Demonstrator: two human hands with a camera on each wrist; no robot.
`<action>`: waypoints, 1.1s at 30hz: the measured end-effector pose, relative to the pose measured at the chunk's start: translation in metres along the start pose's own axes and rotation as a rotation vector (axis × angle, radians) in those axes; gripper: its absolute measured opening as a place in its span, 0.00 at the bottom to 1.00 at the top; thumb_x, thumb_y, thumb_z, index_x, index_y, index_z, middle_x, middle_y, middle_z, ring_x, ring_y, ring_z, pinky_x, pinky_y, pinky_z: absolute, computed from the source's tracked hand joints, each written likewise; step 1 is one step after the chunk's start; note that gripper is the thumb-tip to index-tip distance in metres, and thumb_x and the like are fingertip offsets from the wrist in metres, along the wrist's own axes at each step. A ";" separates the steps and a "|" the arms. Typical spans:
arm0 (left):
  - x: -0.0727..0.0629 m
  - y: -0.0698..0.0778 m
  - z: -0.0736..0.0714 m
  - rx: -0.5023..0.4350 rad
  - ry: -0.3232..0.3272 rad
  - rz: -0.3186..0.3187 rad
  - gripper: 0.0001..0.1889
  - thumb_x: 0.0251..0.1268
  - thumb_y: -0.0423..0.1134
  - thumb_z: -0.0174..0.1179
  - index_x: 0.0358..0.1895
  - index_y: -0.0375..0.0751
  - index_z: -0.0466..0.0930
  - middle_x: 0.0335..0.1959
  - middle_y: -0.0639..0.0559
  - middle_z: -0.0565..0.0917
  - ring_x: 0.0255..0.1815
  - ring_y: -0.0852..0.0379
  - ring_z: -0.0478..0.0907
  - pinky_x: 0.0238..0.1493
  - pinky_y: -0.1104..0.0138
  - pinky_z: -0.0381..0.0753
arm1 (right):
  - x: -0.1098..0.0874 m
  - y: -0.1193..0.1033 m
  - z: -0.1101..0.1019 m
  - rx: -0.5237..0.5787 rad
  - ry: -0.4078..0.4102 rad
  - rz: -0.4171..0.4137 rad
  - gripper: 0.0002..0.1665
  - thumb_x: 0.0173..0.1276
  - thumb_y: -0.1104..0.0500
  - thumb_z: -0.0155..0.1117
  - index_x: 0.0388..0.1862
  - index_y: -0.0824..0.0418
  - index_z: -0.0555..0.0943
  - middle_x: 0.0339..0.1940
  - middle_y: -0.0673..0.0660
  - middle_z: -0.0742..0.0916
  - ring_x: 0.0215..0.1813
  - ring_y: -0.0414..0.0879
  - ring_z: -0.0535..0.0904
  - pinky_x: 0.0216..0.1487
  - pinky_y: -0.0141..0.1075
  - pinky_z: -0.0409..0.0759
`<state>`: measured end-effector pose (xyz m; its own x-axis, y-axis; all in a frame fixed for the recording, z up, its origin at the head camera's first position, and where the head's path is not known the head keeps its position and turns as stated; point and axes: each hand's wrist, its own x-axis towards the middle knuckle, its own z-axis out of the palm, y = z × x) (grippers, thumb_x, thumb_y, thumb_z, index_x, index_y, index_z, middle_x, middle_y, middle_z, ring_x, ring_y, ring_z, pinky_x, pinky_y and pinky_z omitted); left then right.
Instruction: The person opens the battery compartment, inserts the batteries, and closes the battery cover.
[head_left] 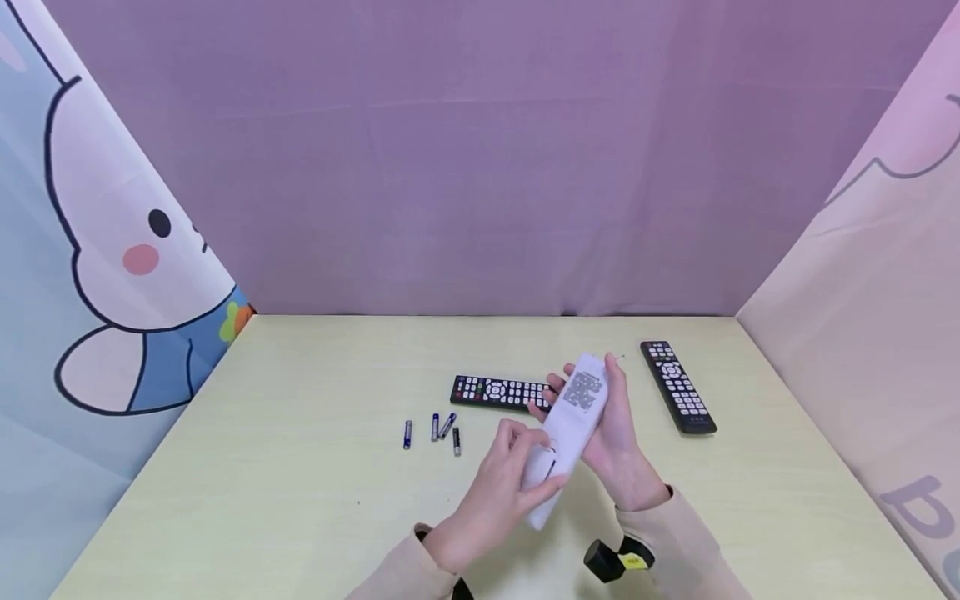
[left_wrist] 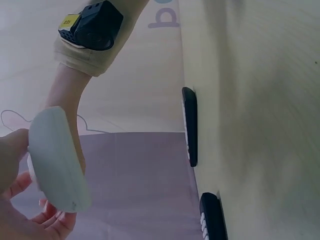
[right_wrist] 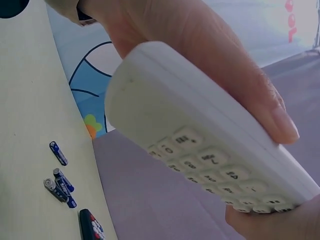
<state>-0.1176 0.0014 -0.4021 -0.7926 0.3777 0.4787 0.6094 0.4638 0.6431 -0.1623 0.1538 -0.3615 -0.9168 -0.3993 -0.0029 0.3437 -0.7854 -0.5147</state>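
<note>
A white remote control (head_left: 576, 417) is held up over the table, its back with a printed label towards the head camera. My right hand (head_left: 618, 446) grips it from beneath and the right side, near the labelled end. My left hand (head_left: 495, 483) holds its lower part, with bent fingers on the back and the thumb along the edge. Between them a dark slit shows beside a white piece at the battery cover; I cannot tell how loose it is. White buttons (right_wrist: 212, 157) on its front face down. Several small batteries (head_left: 408, 434) lie to the left on the table.
One black remote control (head_left: 495, 390) lies crosswise behind the hands, partly hidden by them. Another black remote control (head_left: 678, 387) lies to the right. The pale table (head_left: 300, 500) is bordered by a purple curtain (head_left: 480, 167) behind and printed cloths at both sides.
</note>
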 end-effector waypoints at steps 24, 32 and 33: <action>-0.015 0.003 -0.012 -0.062 0.233 0.099 0.18 0.47 0.32 0.64 0.44 0.38 0.71 0.35 0.52 0.70 0.26 0.62 0.71 0.26 0.74 0.75 | 0.001 0.000 -0.001 -0.036 0.061 -0.013 0.29 0.63 0.33 0.41 0.45 0.57 0.61 0.36 0.55 0.76 0.39 0.46 0.72 0.59 0.48 0.63; -0.015 0.004 -0.014 -0.173 0.260 0.098 0.18 0.48 0.30 0.63 0.45 0.38 0.72 0.37 0.50 0.73 0.30 0.57 0.75 0.31 0.71 0.78 | 0.002 -0.002 -0.003 -0.015 0.106 -0.012 0.32 0.61 0.32 0.43 0.47 0.56 0.58 0.38 0.55 0.74 0.39 0.46 0.71 0.60 0.49 0.61; -0.015 0.005 -0.014 -0.178 0.264 0.102 0.18 0.49 0.29 0.63 0.46 0.38 0.72 0.37 0.50 0.73 0.31 0.56 0.75 0.32 0.71 0.78 | 0.002 -0.002 -0.003 -0.015 0.106 -0.011 0.32 0.61 0.32 0.43 0.48 0.56 0.58 0.38 0.55 0.74 0.39 0.46 0.71 0.60 0.49 0.62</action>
<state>-0.1032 -0.0134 -0.3981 -0.7196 0.1833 0.6697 0.6914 0.2779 0.6668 -0.1655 0.1562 -0.3631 -0.9373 -0.3373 -0.0875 0.3308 -0.7824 -0.5277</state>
